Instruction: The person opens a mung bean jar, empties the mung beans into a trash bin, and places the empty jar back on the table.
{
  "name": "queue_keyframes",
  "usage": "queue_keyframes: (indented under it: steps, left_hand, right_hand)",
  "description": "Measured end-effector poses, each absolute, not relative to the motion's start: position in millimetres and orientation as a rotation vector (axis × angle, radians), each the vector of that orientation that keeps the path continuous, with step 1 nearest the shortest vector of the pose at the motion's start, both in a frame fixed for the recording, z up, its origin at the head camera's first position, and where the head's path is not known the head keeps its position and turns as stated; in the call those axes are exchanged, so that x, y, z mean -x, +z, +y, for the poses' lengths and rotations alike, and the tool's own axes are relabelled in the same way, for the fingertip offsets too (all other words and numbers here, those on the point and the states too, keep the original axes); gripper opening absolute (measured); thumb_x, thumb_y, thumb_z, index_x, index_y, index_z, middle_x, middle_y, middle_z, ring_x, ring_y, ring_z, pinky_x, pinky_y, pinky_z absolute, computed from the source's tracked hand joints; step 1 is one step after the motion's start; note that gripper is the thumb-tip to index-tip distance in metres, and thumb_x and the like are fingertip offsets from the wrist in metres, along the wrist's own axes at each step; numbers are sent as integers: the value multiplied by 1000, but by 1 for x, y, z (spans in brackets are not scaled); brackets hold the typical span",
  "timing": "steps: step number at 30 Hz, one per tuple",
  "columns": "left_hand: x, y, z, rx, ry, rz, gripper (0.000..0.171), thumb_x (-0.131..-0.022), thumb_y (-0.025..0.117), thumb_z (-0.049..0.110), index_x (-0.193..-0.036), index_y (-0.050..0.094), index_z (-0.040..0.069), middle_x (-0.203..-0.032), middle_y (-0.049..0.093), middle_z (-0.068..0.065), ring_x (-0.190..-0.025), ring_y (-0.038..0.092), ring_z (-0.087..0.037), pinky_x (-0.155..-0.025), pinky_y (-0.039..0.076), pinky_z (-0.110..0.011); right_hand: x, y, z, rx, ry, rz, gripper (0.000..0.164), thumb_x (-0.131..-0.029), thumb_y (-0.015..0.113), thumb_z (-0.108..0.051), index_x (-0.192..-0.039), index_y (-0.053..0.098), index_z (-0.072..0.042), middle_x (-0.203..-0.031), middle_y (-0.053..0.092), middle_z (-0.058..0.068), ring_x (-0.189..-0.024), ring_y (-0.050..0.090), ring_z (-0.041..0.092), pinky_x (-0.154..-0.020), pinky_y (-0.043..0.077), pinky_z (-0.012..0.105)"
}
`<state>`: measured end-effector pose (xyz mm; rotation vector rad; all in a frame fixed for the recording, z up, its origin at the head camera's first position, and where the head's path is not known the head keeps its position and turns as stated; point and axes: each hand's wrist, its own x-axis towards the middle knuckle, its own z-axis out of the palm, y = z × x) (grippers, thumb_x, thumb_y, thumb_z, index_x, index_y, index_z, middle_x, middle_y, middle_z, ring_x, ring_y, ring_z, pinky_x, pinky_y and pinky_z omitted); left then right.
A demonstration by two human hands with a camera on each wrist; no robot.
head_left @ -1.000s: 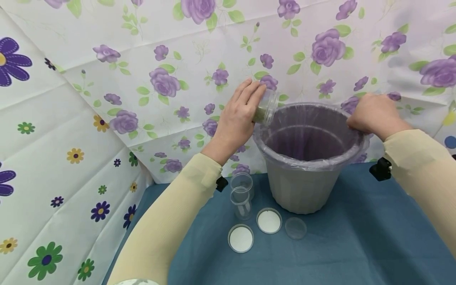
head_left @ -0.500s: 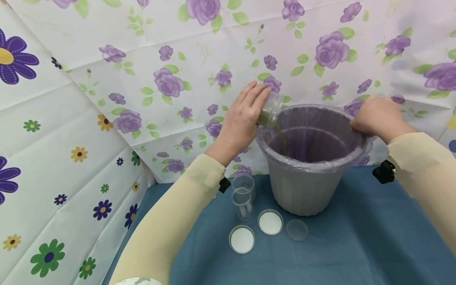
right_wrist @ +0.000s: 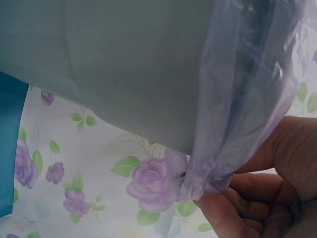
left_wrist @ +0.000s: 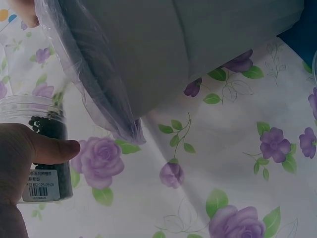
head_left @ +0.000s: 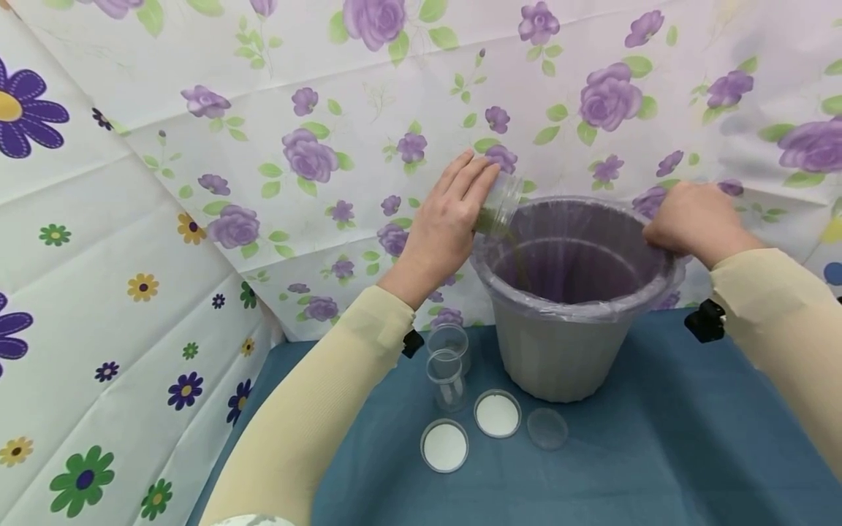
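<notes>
My left hand grips a clear plastic jar, tipped with its mouth over the left rim of a grey trash can. A thin greenish-brown stream falls from it into the can. In the left wrist view dark granules show inside the jar, above a white barcode label. A translucent purple trash bag lines the can and folds over its rim. My right hand grips the can's right rim, with the bag's edge between thumb and fingers in the right wrist view.
Two clear cups stand left of the can on the blue tablecloth. In front lie two lids with white inner discs and a flat clear disc. Flowered sheeting hangs close behind the can.
A stream that was not visible a second ago appeared half a second ago and now looks fainter. Both hands have kept their holds on the jar and the can.
</notes>
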<state>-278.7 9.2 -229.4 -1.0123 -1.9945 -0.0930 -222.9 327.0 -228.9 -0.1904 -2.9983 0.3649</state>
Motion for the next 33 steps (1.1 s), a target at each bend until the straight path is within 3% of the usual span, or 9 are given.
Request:
queue_keyframes:
  steps: [15, 33]
  left_hand:
    - [279, -234, 11, 1016, -76, -1965, 55, -85, 47, -11, -137, 46, 5, -139, 47, -13, -138, 32, -27, -119, 18, -24]
    - [279, -233, 11, 991, -45, -1951, 55, -85, 45, -11, -138, 44, 5, -140, 46, -12, -141, 28, -27, -121, 12, -31]
  right_hand:
    - [222, -233, 324, 173, 345, -2978, 20, -68, 59, -16, -54, 47, -8, -51, 41, 5, -46, 42, 23, -41, 35, 32]
    - [224, -230, 325, 173, 303, -2967, 21, -70, 59, -18, -56, 47, -7, -53, 44, 7, -48, 44, 25, -42, 36, 32]
